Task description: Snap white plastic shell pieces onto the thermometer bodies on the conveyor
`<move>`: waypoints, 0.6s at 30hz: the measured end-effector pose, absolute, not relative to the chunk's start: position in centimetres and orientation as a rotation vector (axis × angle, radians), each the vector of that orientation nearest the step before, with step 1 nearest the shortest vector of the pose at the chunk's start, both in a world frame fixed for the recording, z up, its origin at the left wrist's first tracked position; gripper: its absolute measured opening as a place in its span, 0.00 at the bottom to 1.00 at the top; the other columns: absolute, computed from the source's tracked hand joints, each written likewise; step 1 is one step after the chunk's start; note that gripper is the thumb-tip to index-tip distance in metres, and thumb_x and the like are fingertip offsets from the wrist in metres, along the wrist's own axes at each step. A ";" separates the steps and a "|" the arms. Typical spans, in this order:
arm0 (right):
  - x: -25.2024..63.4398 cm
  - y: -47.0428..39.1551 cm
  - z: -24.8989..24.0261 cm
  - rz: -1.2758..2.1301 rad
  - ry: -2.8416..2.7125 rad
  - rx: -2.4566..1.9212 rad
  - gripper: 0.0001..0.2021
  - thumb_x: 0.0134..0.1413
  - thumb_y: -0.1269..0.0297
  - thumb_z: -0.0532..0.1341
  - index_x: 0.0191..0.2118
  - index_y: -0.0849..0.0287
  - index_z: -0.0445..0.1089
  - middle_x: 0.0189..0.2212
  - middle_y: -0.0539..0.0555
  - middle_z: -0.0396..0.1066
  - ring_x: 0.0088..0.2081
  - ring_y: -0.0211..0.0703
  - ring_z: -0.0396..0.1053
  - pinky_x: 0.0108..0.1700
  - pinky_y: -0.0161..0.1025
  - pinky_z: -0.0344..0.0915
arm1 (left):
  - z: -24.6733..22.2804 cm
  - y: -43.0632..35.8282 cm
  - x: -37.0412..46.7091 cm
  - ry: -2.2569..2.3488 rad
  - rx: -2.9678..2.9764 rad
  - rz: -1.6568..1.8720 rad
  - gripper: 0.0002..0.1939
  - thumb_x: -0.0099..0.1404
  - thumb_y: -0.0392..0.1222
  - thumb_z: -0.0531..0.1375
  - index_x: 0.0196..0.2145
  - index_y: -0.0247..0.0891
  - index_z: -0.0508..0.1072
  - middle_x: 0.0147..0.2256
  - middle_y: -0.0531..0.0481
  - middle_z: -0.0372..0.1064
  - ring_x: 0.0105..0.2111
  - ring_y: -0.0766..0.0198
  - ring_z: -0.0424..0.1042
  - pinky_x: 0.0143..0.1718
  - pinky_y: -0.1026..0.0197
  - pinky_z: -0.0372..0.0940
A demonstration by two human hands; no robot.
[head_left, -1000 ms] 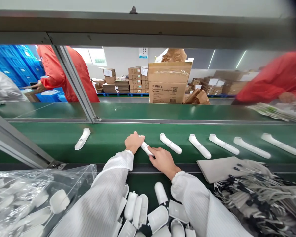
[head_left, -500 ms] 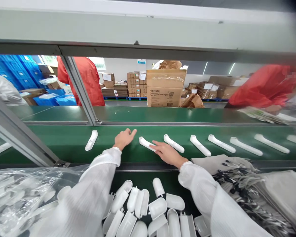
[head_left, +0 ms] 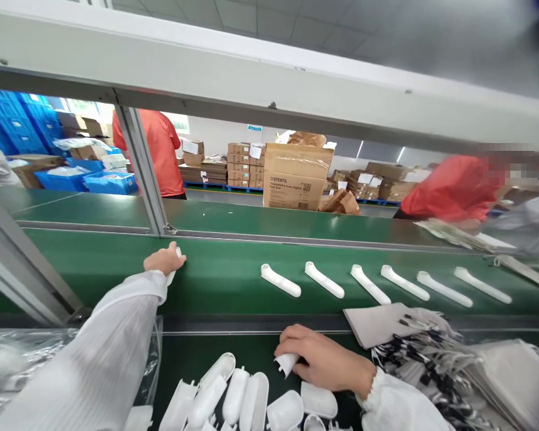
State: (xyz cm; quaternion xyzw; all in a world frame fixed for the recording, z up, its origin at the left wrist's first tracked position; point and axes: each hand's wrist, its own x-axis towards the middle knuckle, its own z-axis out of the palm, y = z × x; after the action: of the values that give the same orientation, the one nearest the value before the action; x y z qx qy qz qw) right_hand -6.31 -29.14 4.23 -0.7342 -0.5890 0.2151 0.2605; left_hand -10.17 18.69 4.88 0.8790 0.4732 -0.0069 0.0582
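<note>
On the left part of the green conveyor belt, my left hand (head_left: 164,261) is closed around a white thermometer-shaped device (head_left: 171,278), mostly hidden by the fingers. Near the belt's front edge, my right hand (head_left: 321,356) pinches a short white plastic cover (head_left: 287,363) with small tabs. Below it lies a heap of similar rounded covers (head_left: 247,401), some showing their hollow side. More slim white devices with bent heads lie slantwise in a row on the belt, the nearest device (head_left: 281,281) between and beyond my hands.
A metal post (head_left: 141,167) stands just behind my left hand. Grey pouches (head_left: 402,320) with cords are piled at right, and a clear plastic bag (head_left: 27,371) of parts lies at left. People in red stand beyond the belt (head_left: 224,281), near a cardboard box (head_left: 296,176).
My left hand has moved left and closed on the device there. My right hand has left the row of devices, come back toward me and picked up a cover. The view has tilted.
</note>
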 end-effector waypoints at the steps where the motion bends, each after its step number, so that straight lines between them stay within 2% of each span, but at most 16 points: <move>1: -6.3 -29.2 4.4 0.588 -1.529 -2.010 0.24 0.52 0.77 0.57 0.52 0.47 0.72 0.50 0.53 0.71 0.50 0.47 0.69 0.53 0.42 0.67 | 4.7 18.5 -9.7 1.405 2.680 -0.015 0.24 0.67 0.56 0.54 0.55 0.39 0.63 0.52 0.38 0.69 0.49 0.45 0.70 0.49 0.50 0.63; 3: -6.0 -28.8 4.5 0.561 -1.399 -2.042 0.21 0.54 0.73 0.60 0.53 0.47 0.70 0.49 0.53 0.69 0.48 0.46 0.70 0.53 0.42 0.67 | 4.4 17.6 -8.7 1.364 2.656 0.012 0.22 0.67 0.56 0.54 0.50 0.38 0.67 0.52 0.38 0.69 0.50 0.47 0.70 0.49 0.52 0.63; 6: -4.9 -25.7 3.9 0.375 -1.279 -2.063 0.19 0.56 0.68 0.61 0.54 0.50 0.68 0.49 0.54 0.70 0.49 0.48 0.70 0.54 0.44 0.66 | 3.6 15.4 -7.2 1.321 2.612 0.081 0.24 0.65 0.60 0.53 0.47 0.38 0.70 0.51 0.37 0.70 0.50 0.48 0.70 0.48 0.55 0.64; 13: -3.5 -12.3 0.9 0.031 -1.228 -2.153 0.14 0.59 0.65 0.62 0.51 0.56 0.68 0.45 0.58 0.73 0.45 0.52 0.72 0.49 0.46 0.68 | 0.5 9.9 -5.8 1.276 2.618 0.318 0.18 0.66 0.49 0.50 0.45 0.39 0.73 0.41 0.38 0.73 0.44 0.47 0.74 0.44 0.52 0.66; 18: -4.0 -9.3 -0.1 -0.022 -1.340 -2.275 0.13 0.62 0.64 0.61 0.52 0.58 0.71 0.46 0.61 0.74 0.45 0.53 0.74 0.49 0.45 0.69 | 0.0 9.2 -5.4 1.223 2.625 0.346 0.17 0.65 0.48 0.50 0.44 0.39 0.73 0.40 0.38 0.74 0.43 0.46 0.75 0.43 0.51 0.67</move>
State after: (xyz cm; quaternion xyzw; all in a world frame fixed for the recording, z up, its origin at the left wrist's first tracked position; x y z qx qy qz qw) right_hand -4.02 -9.34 -0.06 -0.8346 -0.4918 -0.0081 0.2480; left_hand -5.42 9.21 0.03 0.8944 0.4166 0.1179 0.1124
